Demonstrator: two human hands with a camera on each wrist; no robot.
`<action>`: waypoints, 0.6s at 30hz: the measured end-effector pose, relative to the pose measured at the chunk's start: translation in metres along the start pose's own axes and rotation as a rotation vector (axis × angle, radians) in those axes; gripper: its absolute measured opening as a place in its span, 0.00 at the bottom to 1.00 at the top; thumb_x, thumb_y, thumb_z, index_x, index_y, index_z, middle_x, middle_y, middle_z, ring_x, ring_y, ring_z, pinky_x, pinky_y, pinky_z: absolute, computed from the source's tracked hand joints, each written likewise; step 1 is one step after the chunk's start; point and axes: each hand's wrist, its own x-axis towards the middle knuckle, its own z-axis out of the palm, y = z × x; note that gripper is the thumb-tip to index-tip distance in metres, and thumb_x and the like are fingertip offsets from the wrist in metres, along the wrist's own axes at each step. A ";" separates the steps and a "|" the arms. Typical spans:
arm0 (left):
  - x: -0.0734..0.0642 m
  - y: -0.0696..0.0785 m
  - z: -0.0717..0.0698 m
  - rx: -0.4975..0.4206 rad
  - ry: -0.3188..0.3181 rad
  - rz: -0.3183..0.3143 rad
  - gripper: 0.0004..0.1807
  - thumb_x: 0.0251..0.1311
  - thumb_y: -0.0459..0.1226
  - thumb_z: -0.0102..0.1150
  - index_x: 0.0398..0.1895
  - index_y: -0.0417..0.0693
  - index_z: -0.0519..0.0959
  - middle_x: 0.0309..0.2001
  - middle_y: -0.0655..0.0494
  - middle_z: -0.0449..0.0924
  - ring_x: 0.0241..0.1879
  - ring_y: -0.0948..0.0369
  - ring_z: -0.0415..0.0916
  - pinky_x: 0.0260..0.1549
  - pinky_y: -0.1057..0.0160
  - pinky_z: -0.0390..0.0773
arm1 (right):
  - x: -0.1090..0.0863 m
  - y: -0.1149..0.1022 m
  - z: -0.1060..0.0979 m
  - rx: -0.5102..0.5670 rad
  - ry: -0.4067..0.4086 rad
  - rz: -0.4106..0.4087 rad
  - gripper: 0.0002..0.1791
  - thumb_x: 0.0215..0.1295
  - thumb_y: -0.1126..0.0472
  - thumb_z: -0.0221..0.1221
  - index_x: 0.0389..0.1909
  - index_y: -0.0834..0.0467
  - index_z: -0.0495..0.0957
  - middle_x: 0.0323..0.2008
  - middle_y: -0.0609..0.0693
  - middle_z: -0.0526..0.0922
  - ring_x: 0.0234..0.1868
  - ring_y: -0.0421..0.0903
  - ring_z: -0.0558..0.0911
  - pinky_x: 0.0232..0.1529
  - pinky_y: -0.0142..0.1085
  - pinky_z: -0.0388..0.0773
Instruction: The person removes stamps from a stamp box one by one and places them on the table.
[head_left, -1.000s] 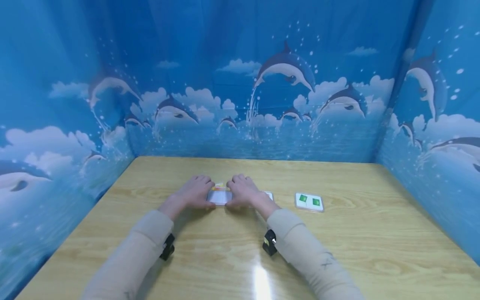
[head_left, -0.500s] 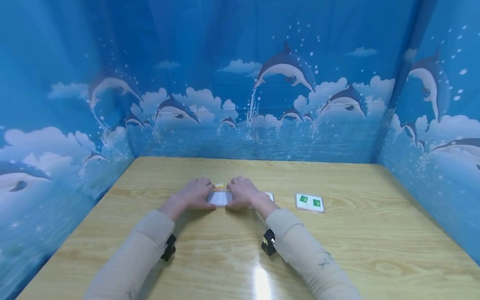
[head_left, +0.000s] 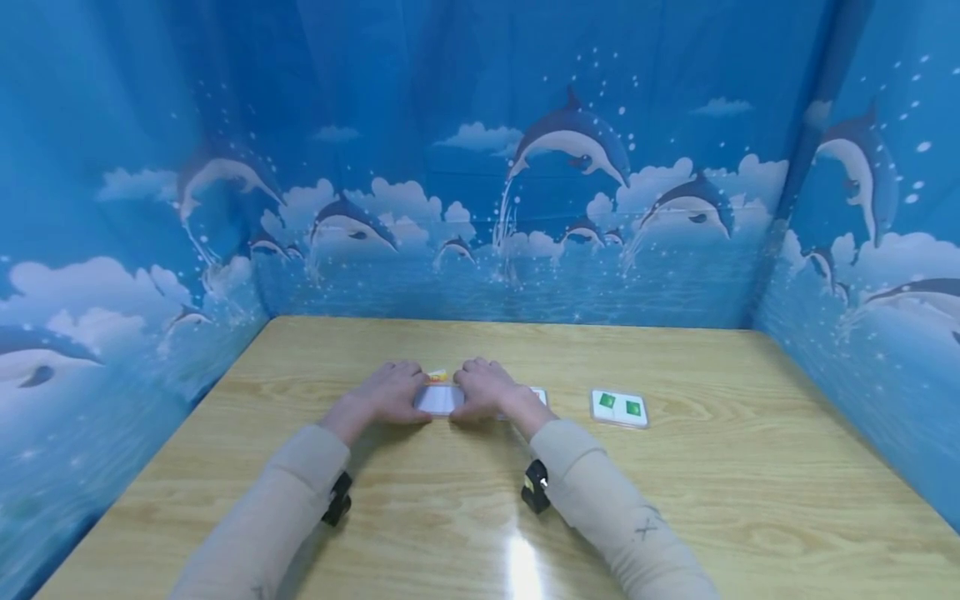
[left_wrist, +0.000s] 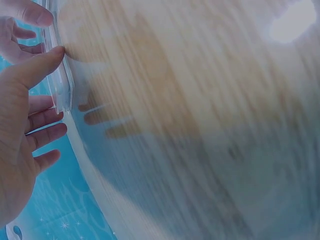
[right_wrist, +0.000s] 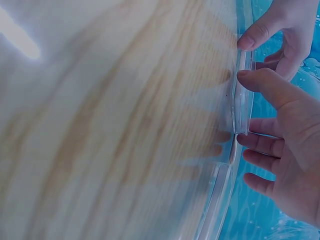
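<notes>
Evidently, head view: pinching clear case (head_left: 439, 402) on table (head_left: 420, 525), left of centre, between left hand (head_left: 387, 392) and right hand (head_left: 486, 392). Left wrist view: pressing thumb (left_wrist: 42, 65) to near edge, fingers (left_wrist: 48, 137) beyond. Right wrist view: matching that grip, left of second case (right_wrist: 213, 200); probably steadying or squaring up, next calling for even pressure

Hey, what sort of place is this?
Probably a small indoor booth, perhaps set up for recording hand work. A wood-grain table has blue dolphin-print sheeting behind it and along both sides, and a small black device sits at each of the person's wrists.
</notes>
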 end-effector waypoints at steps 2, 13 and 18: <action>0.000 -0.001 0.000 -0.005 0.003 0.007 0.34 0.51 0.56 0.60 0.55 0.42 0.72 0.50 0.49 0.72 0.49 0.54 0.68 0.53 0.51 0.65 | 0.000 0.000 0.000 0.003 -0.002 -0.001 0.33 0.49 0.41 0.63 0.52 0.57 0.74 0.44 0.49 0.74 0.44 0.44 0.69 0.44 0.38 0.68; -0.001 -0.002 -0.001 -0.019 -0.026 0.022 0.31 0.54 0.56 0.58 0.52 0.42 0.73 0.48 0.50 0.72 0.45 0.56 0.69 0.48 0.53 0.69 | 0.002 0.000 -0.003 0.008 -0.028 -0.015 0.30 0.51 0.41 0.62 0.51 0.57 0.75 0.44 0.49 0.75 0.42 0.44 0.70 0.42 0.37 0.69; -0.002 -0.002 -0.001 -0.029 -0.028 0.011 0.31 0.54 0.55 0.58 0.54 0.42 0.73 0.48 0.51 0.72 0.46 0.56 0.69 0.49 0.52 0.68 | 0.004 0.000 -0.003 0.004 -0.044 -0.015 0.32 0.52 0.41 0.62 0.52 0.57 0.75 0.45 0.49 0.75 0.43 0.44 0.70 0.43 0.37 0.69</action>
